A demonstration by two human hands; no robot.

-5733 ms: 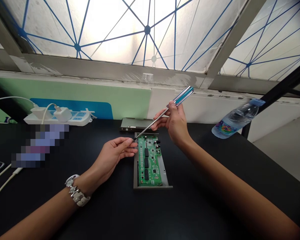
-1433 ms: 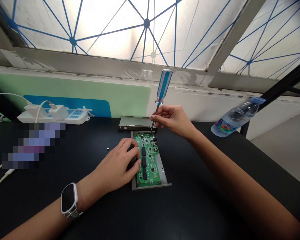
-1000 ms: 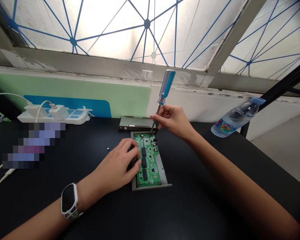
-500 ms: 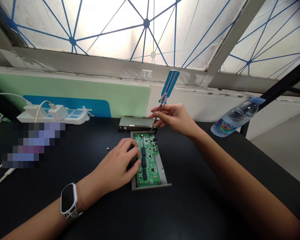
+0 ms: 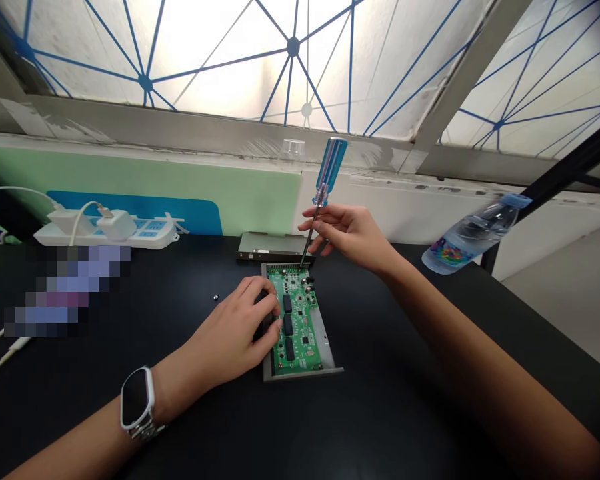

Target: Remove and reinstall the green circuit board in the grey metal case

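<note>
A green circuit board (image 5: 300, 337) lies in a grey metal tray (image 5: 324, 340) on the black table. My left hand (image 5: 253, 323) grips the tray's left side, fingertips over the board's edge. Above the far end, my right hand (image 5: 347, 233) pinches the shaft of a screwdriver (image 5: 331, 163) with a blue and clear handle. Its tip touches the far edge of the board, and the handle points up, leaning slightly right. Behind the tray sits a grey metal cover (image 5: 275, 243). Left of my left hand lies a tiny screw (image 5: 216, 297).
A power strip (image 5: 163, 233) with white plugs stands at the back left, with cables near it. At the right back a water bottle (image 5: 473, 237) leans to the right. A clear plastic cup (image 5: 293, 150) sits on the window ledge.
The screwdriver's handle has swung a little to the left and stands more upright. The fingers of my right hand have shifted slightly on the shaft. My left hand has stayed in place.
</note>
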